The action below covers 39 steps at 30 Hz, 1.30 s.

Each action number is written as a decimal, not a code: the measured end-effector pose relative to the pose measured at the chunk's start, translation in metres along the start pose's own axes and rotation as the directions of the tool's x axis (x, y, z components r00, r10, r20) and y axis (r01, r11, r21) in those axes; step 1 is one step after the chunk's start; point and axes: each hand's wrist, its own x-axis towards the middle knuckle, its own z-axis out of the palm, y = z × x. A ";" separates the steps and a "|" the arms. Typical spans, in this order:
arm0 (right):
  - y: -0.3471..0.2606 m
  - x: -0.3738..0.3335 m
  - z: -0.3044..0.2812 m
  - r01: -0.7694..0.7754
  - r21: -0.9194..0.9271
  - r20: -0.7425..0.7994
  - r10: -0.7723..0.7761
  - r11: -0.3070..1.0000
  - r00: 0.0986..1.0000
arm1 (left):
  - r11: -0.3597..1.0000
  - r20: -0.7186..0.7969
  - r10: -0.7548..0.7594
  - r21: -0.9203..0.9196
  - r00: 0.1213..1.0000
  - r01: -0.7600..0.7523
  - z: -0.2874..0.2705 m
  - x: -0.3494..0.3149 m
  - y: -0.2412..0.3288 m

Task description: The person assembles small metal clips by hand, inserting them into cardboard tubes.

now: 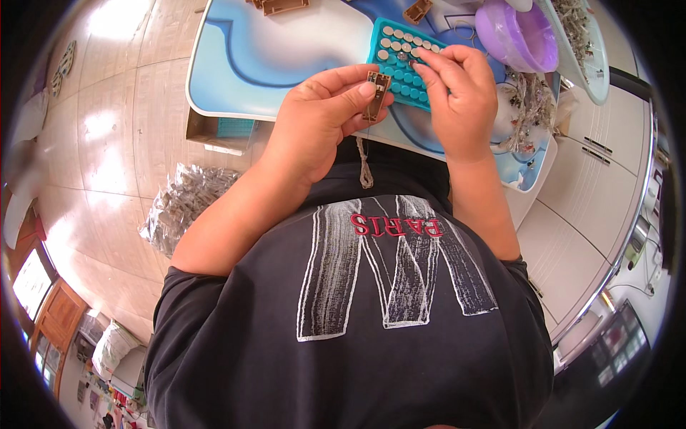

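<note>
My left hand grips a small brown rectangular plastic casing upright between thumb and fingers, its hollow inner side with small parts showing. Just beyond it lies a teal tray with rows of round pockets. Whitish, silvery discs sit in the far rows; the nearer pockets show teal. Over the tray's right side, my right hand has thumb and forefinger brought together in a pinch. Something small and dark shows at their tips, too small to name. A pale looped cord hangs below the casing at the table's edge.
The blue-and-white table also bears a purple basin, a pile of small wired parts at right, and more brown casings at the far edge. A pale basket stands far right. A silvery heap lies on the floor at left.
</note>
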 end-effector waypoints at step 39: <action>-0.018 0.007 0.002 0.064 0.102 0.015 -0.066 0.993 0.998 | 1.000 -0.011 -0.017 -0.011 1.000 0.017 -0.001 -0.001 0.001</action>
